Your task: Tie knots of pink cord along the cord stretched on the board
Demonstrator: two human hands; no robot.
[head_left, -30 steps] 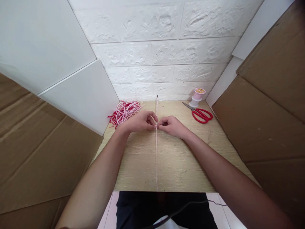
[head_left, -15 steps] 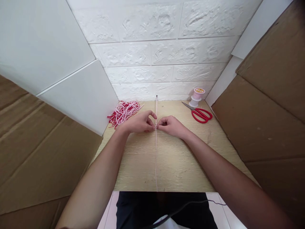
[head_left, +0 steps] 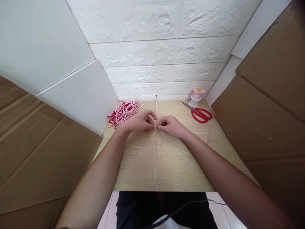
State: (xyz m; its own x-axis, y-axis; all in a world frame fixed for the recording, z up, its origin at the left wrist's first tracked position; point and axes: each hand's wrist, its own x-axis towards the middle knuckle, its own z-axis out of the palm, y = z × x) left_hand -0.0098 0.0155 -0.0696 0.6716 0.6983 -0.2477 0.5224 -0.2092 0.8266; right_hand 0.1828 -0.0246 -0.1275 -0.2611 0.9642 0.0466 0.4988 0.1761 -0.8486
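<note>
A pale pink cord (head_left: 156, 152) runs from a small nail (head_left: 156, 96) low on the wall down to the table's front edge. Its upper stretch looks thicker, like knotted or braided work. Around the middle of that line, my left hand (head_left: 144, 121) pinches at the cord from the left, thumb and fingertip close together, with the index finger curved above. From the other side, my right hand (head_left: 170, 125) is closed in a pinch at the same spot. The thin strands between the fingertips are too small to make out clearly.
At the back left lies a tangled heap of red and pink-white cords (head_left: 124, 113). Red-handled scissors (head_left: 201, 115) rest at the back right, beside stacked thread spools (head_left: 197, 95). Cardboard panels (head_left: 269, 127) flank the wooden table (head_left: 181, 171); a white brick-patterned wall (head_left: 152, 54) stands behind.
Both hands stay almost still at the same point on the cord. Only a very slight shift at the fingertips shows.
</note>
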